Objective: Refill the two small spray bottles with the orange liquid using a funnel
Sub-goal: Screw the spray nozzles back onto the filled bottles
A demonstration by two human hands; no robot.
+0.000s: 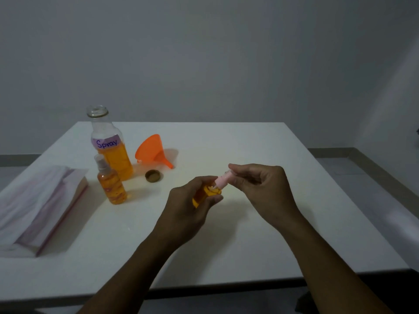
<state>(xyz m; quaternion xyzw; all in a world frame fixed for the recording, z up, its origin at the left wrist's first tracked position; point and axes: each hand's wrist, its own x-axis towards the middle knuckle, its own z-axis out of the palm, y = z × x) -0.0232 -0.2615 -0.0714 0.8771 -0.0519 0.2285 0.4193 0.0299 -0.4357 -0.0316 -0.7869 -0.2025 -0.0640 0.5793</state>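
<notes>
Fingers (201,180) of your left hand (186,200) curl round a small spray bottle (203,196), thumb on its near side. You hold it tilted just above the table (249,234), neck toward the right, so the other hand can get at the top. Your right hand (260,184) pinches the pink spray head (220,181) w/ thumb & fingertips, the other fingers loosely bent. That pinch suits twisting the head on the neck. The bottle shows orange liquid inside, so you're prob. screwing it on rather than off; can't tell for sure.

Near-left lies a clear zip bag (38,200) w/ white material in it, well apart from the work.

Further out stands the second spray bottle (112,184), upright, head on, orange nearly to the shoulder. It looks done & parked out of the way. Just right of it sits a brown lid (154,175), open side up.

Beyond that, the orange funnel (153,150) lies on its side, spout toward you & right, in no bottle.

Farthest is the big bottle labelled "Spray" (111,150), uncapped & approx. half full, just behind the second spray bottle. Keep elbows clear, esp. as it's open.
</notes>
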